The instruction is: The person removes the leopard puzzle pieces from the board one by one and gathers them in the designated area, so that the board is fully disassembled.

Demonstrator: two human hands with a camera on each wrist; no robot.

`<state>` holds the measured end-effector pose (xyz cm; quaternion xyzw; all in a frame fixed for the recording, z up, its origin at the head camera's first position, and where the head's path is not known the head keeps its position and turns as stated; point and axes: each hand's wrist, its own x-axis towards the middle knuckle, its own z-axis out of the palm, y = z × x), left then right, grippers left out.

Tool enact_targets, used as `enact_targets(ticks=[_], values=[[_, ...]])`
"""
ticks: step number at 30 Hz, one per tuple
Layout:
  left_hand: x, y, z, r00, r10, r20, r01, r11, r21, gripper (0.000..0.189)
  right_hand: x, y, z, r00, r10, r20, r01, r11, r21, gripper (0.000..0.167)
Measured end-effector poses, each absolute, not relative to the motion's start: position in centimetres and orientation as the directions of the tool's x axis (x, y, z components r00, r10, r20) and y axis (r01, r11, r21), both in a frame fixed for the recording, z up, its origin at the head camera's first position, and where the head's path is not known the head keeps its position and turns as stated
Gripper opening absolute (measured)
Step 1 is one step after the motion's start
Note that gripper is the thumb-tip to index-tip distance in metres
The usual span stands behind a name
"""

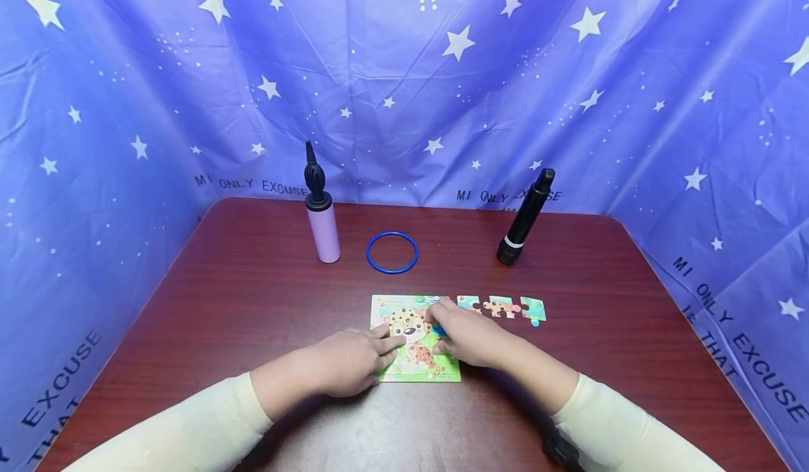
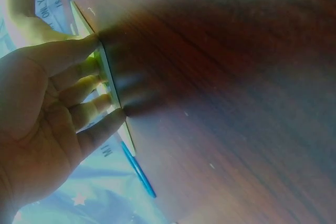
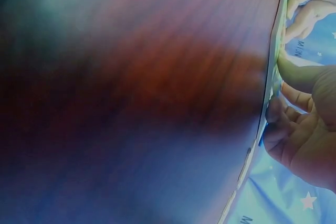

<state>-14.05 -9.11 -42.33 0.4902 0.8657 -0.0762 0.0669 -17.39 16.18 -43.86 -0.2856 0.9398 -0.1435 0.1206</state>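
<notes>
A jigsaw puzzle (image 1: 413, 372) with a spotted cartoon animal lies flat on the table. My left hand (image 1: 350, 362) rests on its left side, fingers extended over the picture. In the left wrist view, the left hand's (image 2: 58, 98) fingertips touch the thin board. Over the upper right part of the puzzle is my right hand (image 1: 470, 335), fingers bent and thumb apart, touching the board. Whether it pinches a piece is hidden. In the right wrist view, the right thumb (image 3: 302, 74) meets the board edge. Loose puzzle pieces (image 1: 501, 307) lie in a row right of the board.
Behind the puzzle lies a blue ring (image 1: 392, 272). A purple hand pump (image 1: 324, 233) with a black top stands at the back left. A black cylinder with a white band (image 1: 523, 219) stands at the back right. Starry blue cloth (image 1: 404, 71) surrounds the brown table (image 1: 253, 303).
</notes>
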Motion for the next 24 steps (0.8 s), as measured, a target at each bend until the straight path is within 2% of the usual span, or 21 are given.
enact_targets(ticks=[10,13,17,20,24], values=[[-13.7,-8.7,-41.9,-0.538,0.818,-0.205,0.839,0.542,-0.043,0.039,-17.5,16.4,-43.7,-0.786,-0.603,-0.134,-0.504,0.751,-0.427,0.035],[-13.7,-8.7,-41.9,-0.532,0.824,-0.194,0.844,0.535,-0.04,0.039,-17.8,16.6,-43.5,-0.771,-0.623,-0.132,-0.511,0.729,-0.455,0.032],[-13.7,-8.8,-42.0,-0.52,0.832,-0.192,0.852,0.521,-0.051,0.04,-18.1,17.3,-43.1,-0.752,-0.655,-0.07,-0.541,0.675,-0.502,0.024],[-13.8,-8.8,-42.1,-0.518,0.833,-0.196,0.853,0.519,-0.052,0.04,-18.5,18.4,-42.5,-0.758,-0.651,-0.02,-0.543,0.649,-0.532,0.022],[-13.8,-8.9,-42.2,-0.524,0.825,-0.21,0.849,0.526,-0.051,0.041,-18.8,20.7,-41.4,-0.798,-0.602,-0.001,-0.501,0.666,-0.553,0.022]])
